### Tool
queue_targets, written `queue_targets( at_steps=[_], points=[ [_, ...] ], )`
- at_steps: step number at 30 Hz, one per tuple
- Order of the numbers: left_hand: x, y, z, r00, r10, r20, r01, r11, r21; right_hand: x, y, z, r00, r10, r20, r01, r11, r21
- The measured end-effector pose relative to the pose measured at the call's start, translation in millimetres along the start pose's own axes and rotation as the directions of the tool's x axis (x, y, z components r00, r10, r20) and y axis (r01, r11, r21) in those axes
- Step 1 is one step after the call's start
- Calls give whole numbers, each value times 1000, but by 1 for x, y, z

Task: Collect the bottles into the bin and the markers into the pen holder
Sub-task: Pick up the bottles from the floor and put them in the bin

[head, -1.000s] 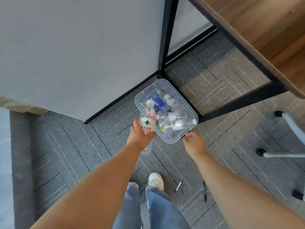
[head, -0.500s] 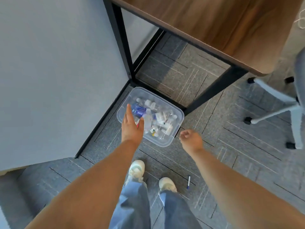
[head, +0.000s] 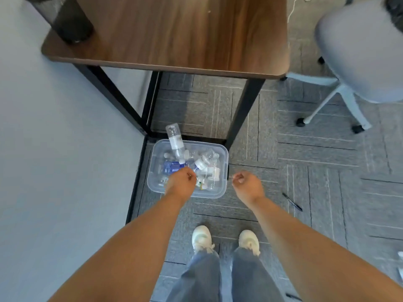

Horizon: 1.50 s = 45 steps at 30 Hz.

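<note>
- Grey carpet tiles cover the floor, and a wooden table on black legs stands beyond both hands.
- I see the left hand over the near left part of the clear bin. Its back faces me and its fingers are curled under, with nothing visible in them.
- The right hand hangs just right of the bin's near corner without touching it. It is curled in to the palm and holds nothing.
- Bottles lie heaped in the bin, just beyond the left knuckles, with a blue one closest to them.
- One clear bottle leans out over the far left rim, cap end down among the others.
- A black marker lies on the carpet to the right of the right hand, near but apart from it.
- The black mesh pen holder stands on the table's far left corner, well beyond the left hand.
- A grey office chair sits far right of the right hand, and white shoes show below both wrists.
</note>
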State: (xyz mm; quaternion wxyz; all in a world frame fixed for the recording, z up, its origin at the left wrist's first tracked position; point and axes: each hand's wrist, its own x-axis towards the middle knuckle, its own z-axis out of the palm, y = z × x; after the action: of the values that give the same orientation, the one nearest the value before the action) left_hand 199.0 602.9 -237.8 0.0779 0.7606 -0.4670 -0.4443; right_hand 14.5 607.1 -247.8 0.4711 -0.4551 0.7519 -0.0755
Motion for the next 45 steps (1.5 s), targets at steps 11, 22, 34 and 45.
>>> queue_targets(
  at_steps=[11, 22, 34, 45],
  points=[
    [-22, 63, 75, 972, 144, 184, -182, 961, 206, -30, 90, -53, 979, 178, -96, -156, 966, 207],
    [-93, 183, 236, 841, 335, 424, -484, 816, 315, -79, 242, -160, 875, 417, -247, -276, 848, 453],
    [-269, 265, 471, 492, 413, 766, -820, 514, 250, -242, 459, -225, 548, 794, -264, -362, 509, 781],
    [-368, 268, 603, 245, 282, 928, -955, 236, 180, -314, 554, -217, 352, 932, -85, -275, 190, 942]
  ],
)
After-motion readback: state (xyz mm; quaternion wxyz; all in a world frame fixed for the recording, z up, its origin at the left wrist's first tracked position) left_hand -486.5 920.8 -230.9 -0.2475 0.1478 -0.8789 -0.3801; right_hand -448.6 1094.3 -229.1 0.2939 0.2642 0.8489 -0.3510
